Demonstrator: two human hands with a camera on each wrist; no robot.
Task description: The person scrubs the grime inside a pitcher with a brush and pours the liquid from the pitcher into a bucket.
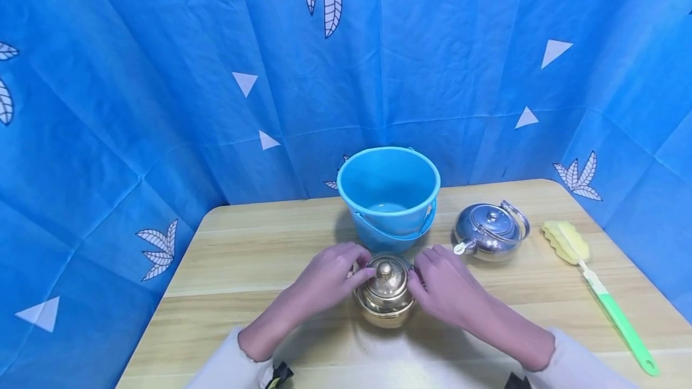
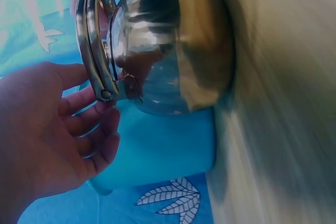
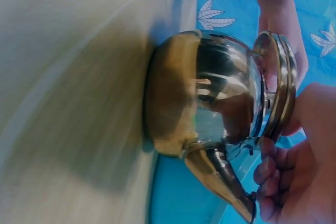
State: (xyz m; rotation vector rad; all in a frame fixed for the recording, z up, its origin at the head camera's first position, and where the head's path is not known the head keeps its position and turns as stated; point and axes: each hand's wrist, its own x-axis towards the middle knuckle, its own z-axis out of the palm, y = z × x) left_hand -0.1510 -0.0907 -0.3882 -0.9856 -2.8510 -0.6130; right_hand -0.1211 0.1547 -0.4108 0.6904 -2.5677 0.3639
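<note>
A shiny gold-coloured teapot (image 1: 385,315) stands upright on the wooden table, its knobbed lid (image 1: 385,284) on top. Its handle (image 2: 94,40) lies folded down in a ring toward the near side. My left hand (image 1: 334,278) pinches this handle by its left hinge, thumb on one side and fingers on the other. At the opposite hinge my right hand (image 1: 446,284) pinches the handle too, close to the spout (image 3: 218,177). The curled remaining fingers of the right hand are beside the spout in the right wrist view.
Right behind the teapot stands a light blue bucket (image 1: 389,224) with its bail hanging at the front. A silver teapot (image 1: 489,233) sits to the right. Farther right lies a yellow sponge brush (image 1: 567,242) with a green handle. Blue patterned cloth (image 1: 432,65) hangs behind the table.
</note>
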